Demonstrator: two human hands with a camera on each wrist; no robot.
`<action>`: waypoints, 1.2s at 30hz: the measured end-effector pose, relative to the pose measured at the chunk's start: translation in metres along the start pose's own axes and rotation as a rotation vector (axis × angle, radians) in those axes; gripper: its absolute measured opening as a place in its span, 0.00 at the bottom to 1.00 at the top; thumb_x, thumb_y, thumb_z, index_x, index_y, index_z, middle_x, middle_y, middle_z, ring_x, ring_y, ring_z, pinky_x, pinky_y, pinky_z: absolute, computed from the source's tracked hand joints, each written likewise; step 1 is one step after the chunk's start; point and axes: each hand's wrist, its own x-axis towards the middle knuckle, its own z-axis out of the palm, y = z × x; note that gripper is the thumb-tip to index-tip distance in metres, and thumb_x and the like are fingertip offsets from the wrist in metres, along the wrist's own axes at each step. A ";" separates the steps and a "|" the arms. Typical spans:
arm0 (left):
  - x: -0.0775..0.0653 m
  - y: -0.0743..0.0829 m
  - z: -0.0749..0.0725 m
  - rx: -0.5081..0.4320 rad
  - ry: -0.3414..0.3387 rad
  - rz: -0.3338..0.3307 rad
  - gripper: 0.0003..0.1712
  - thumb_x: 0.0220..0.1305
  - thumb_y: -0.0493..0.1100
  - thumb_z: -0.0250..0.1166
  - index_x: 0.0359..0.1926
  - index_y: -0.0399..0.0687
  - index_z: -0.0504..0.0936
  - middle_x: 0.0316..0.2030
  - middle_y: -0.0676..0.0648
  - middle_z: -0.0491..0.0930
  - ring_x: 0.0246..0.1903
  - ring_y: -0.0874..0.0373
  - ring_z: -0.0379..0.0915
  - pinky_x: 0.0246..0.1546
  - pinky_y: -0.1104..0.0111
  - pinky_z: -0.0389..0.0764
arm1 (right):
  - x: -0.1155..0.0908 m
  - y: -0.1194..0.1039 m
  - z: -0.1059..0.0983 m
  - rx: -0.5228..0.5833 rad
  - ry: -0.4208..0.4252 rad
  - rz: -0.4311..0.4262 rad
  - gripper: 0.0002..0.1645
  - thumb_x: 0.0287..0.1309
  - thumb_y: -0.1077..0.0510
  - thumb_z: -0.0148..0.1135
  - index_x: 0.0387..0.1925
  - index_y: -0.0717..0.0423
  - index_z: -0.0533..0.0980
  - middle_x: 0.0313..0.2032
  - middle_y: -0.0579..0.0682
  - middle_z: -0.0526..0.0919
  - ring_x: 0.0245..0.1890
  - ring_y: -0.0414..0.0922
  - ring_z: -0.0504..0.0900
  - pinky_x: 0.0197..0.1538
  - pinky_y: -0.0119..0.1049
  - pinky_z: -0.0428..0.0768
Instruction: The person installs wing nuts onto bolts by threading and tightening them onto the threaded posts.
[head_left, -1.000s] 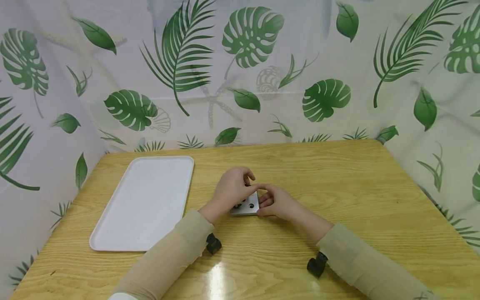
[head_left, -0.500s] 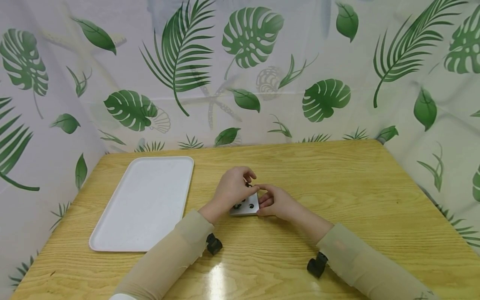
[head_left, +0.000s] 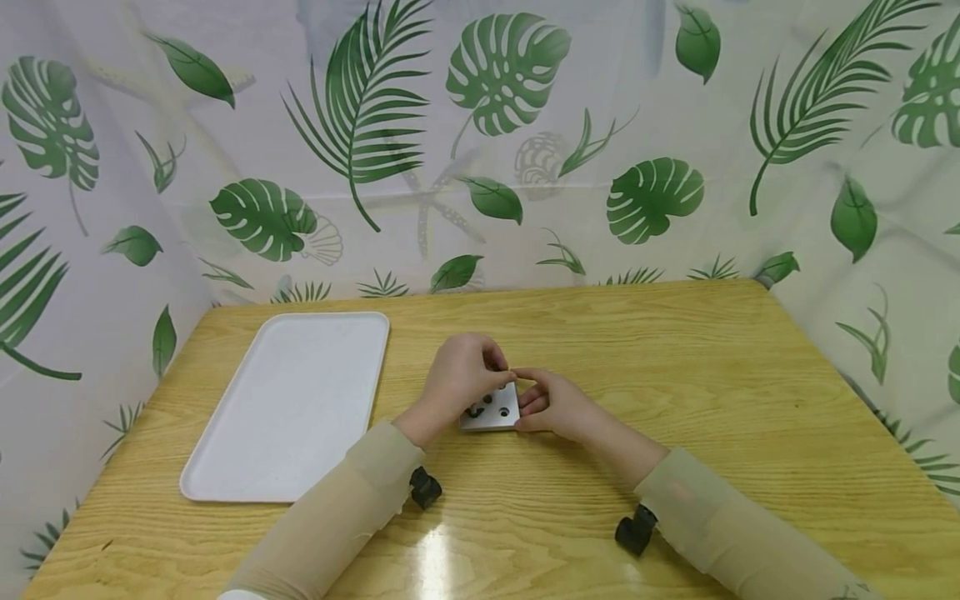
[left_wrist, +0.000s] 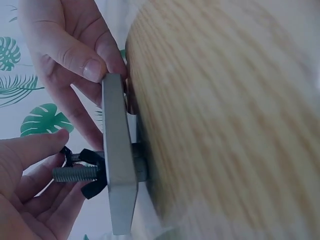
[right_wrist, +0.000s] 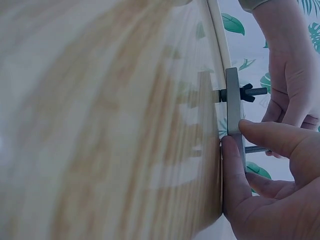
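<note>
A silver metal plate (head_left: 504, 402) with several round holes is held just above the table, its bolt heads beneath. My right hand (head_left: 558, 406) pinches its right edge, thumb (right_wrist: 270, 134) on the upper face and a finger underneath. One bolt (left_wrist: 75, 174) sticks up through the plate with a black wing nut (left_wrist: 95, 173) run down against it. Behind it a second bolt (right_wrist: 256, 149) also stands up. My left hand (head_left: 459, 377) reaches over the plate, its thumb and fingers pinching another black wing nut (left_wrist: 66, 156) at that second bolt's end.
A white rectangular tray (head_left: 281, 408) lies on the wooden table (head_left: 660, 358) to the left of the plate. Leaf-printed cloth (head_left: 420, 167) hangs behind the table and at its sides.
The fingers of my left hand have curled in and shifted slightly, hiding the wing nut that showed between them and baring more of the plate. My right hand keeps its grip on the edge.
</note>
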 end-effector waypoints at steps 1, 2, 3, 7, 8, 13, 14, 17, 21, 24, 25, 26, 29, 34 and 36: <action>0.000 0.001 0.000 0.017 -0.006 0.004 0.07 0.64 0.43 0.79 0.30 0.48 0.90 0.29 0.50 0.89 0.26 0.63 0.79 0.27 0.73 0.79 | 0.000 0.000 0.000 0.000 0.000 0.001 0.50 0.59 0.70 0.74 0.78 0.67 0.61 0.52 0.64 0.83 0.47 0.46 0.87 0.48 0.34 0.86; 0.000 0.001 -0.001 0.035 -0.012 0.010 0.07 0.64 0.43 0.79 0.30 0.48 0.90 0.29 0.50 0.89 0.26 0.63 0.79 0.27 0.73 0.79 | 0.000 0.000 0.000 0.001 0.000 0.000 0.50 0.59 0.70 0.74 0.78 0.67 0.61 0.51 0.64 0.83 0.46 0.46 0.87 0.48 0.33 0.86; 0.000 0.002 -0.001 0.054 -0.017 0.019 0.06 0.64 0.43 0.78 0.31 0.48 0.91 0.30 0.50 0.90 0.27 0.63 0.80 0.28 0.73 0.79 | 0.000 0.001 0.000 0.003 -0.001 -0.002 0.50 0.59 0.70 0.74 0.79 0.67 0.61 0.51 0.64 0.83 0.46 0.46 0.87 0.48 0.33 0.86; 0.000 0.005 -0.002 0.119 -0.036 0.047 0.04 0.64 0.41 0.78 0.33 0.48 0.92 0.32 0.50 0.90 0.29 0.62 0.82 0.30 0.72 0.81 | 0.000 0.001 -0.001 0.011 -0.003 -0.008 0.50 0.59 0.70 0.74 0.79 0.67 0.60 0.52 0.64 0.83 0.46 0.45 0.86 0.47 0.33 0.86; 0.000 0.006 -0.003 0.131 -0.039 0.053 0.03 0.64 0.40 0.78 0.33 0.48 0.92 0.33 0.50 0.90 0.30 0.61 0.82 0.31 0.71 0.82 | 0.000 0.001 0.000 0.012 -0.003 -0.009 0.51 0.59 0.70 0.74 0.79 0.67 0.60 0.52 0.64 0.83 0.46 0.45 0.86 0.47 0.33 0.86; 0.000 0.006 -0.005 0.153 -0.055 0.074 0.02 0.65 0.35 0.76 0.37 0.46 0.93 0.37 0.48 0.91 0.35 0.58 0.84 0.38 0.66 0.85 | 0.000 0.001 0.000 0.013 -0.001 0.004 0.51 0.60 0.70 0.74 0.80 0.66 0.59 0.51 0.64 0.82 0.45 0.45 0.86 0.46 0.32 0.85; 0.000 0.005 -0.005 0.152 -0.057 0.079 0.03 0.65 0.35 0.75 0.37 0.46 0.93 0.37 0.48 0.91 0.36 0.58 0.84 0.39 0.66 0.85 | 0.000 0.000 -0.001 0.011 0.000 0.007 0.51 0.60 0.70 0.73 0.80 0.66 0.59 0.51 0.63 0.82 0.45 0.45 0.86 0.46 0.32 0.84; 0.000 0.002 -0.006 0.143 -0.062 0.095 0.04 0.66 0.34 0.74 0.38 0.46 0.93 0.39 0.47 0.91 0.37 0.57 0.85 0.41 0.64 0.86 | 0.000 -0.001 -0.001 0.007 0.003 0.015 0.51 0.61 0.70 0.73 0.80 0.65 0.59 0.51 0.63 0.83 0.46 0.45 0.86 0.46 0.32 0.85; -0.001 -0.002 -0.006 0.095 -0.067 0.110 0.06 0.66 0.32 0.72 0.39 0.47 0.92 0.41 0.47 0.91 0.40 0.55 0.87 0.43 0.62 0.87 | 0.000 0.000 0.000 0.005 0.005 0.012 0.50 0.60 0.71 0.73 0.80 0.65 0.60 0.51 0.63 0.83 0.46 0.46 0.86 0.47 0.33 0.85; -0.002 -0.005 -0.006 0.040 -0.073 0.101 0.09 0.66 0.30 0.70 0.41 0.46 0.92 0.44 0.46 0.91 0.43 0.53 0.88 0.46 0.60 0.88 | 0.001 0.002 0.000 0.003 0.005 0.005 0.50 0.60 0.71 0.73 0.79 0.66 0.60 0.51 0.64 0.83 0.46 0.46 0.87 0.47 0.33 0.85; -0.002 -0.005 -0.006 0.025 -0.076 0.096 0.10 0.66 0.30 0.69 0.43 0.46 0.92 0.45 0.46 0.91 0.44 0.52 0.88 0.46 0.59 0.88 | 0.001 0.002 0.000 0.004 0.004 0.006 0.50 0.60 0.71 0.73 0.79 0.66 0.60 0.51 0.64 0.83 0.46 0.45 0.87 0.47 0.33 0.85; -0.002 -0.006 -0.006 0.008 -0.083 0.089 0.11 0.67 0.29 0.69 0.46 0.45 0.91 0.47 0.45 0.90 0.45 0.51 0.88 0.47 0.59 0.88 | 0.001 0.002 0.000 0.003 0.003 0.005 0.50 0.60 0.71 0.73 0.79 0.67 0.60 0.51 0.64 0.83 0.46 0.45 0.86 0.47 0.33 0.85; -0.001 -0.008 -0.007 -0.033 -0.102 0.051 0.18 0.66 0.28 0.67 0.55 0.43 0.88 0.53 0.42 0.88 0.48 0.50 0.87 0.46 0.59 0.88 | 0.002 0.002 0.000 0.005 0.000 0.007 0.50 0.60 0.71 0.73 0.79 0.66 0.60 0.51 0.63 0.83 0.45 0.45 0.86 0.46 0.33 0.85; -0.001 -0.008 -0.006 -0.018 -0.085 -0.024 0.24 0.67 0.39 0.71 0.64 0.45 0.82 0.57 0.41 0.82 0.46 0.50 0.84 0.42 0.61 0.86 | 0.002 0.002 -0.001 0.012 -0.007 0.011 0.50 0.60 0.70 0.73 0.80 0.65 0.60 0.52 0.63 0.82 0.47 0.47 0.86 0.48 0.34 0.86; -0.001 -0.008 -0.004 0.008 -0.062 -0.040 0.25 0.67 0.46 0.74 0.62 0.44 0.82 0.53 0.42 0.83 0.42 0.52 0.82 0.39 0.62 0.83 | 0.001 0.002 -0.001 0.009 -0.010 0.009 0.50 0.61 0.70 0.73 0.80 0.65 0.60 0.53 0.64 0.82 0.48 0.48 0.86 0.48 0.35 0.87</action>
